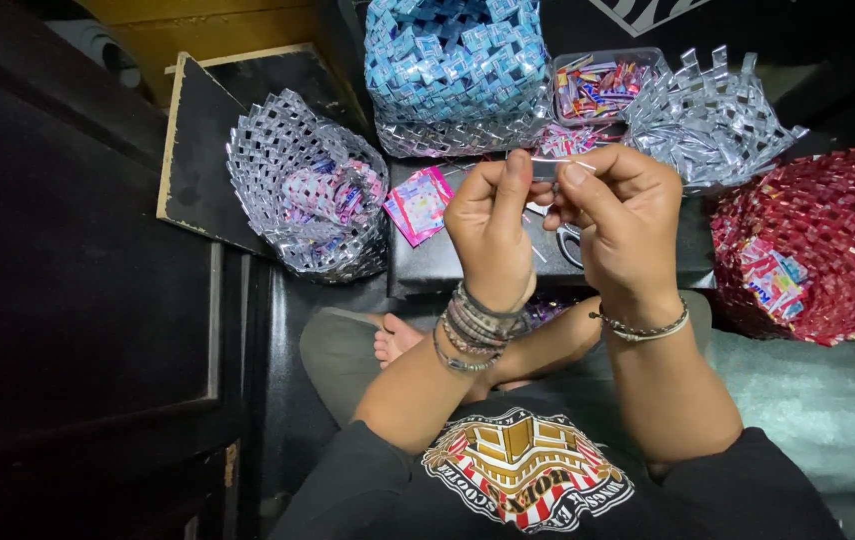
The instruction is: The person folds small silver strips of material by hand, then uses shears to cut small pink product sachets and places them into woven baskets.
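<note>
Foil strip (548, 165), thin and silvery, is being pinched between both raised hands; left hand (491, 232) and right hand (620, 222) are gripping its ends, possibly folding it. Silver woven basket (308, 190) is sitting at nine o'clock, red basket (813, 245) at three.

Woven basket (310, 190) left, another (810, 245) right, tray (603, 85) apparently behind

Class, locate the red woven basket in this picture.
In the head view, the red woven basket sits at the far right, beside the right hand, just below the silver woven piece.
</note>
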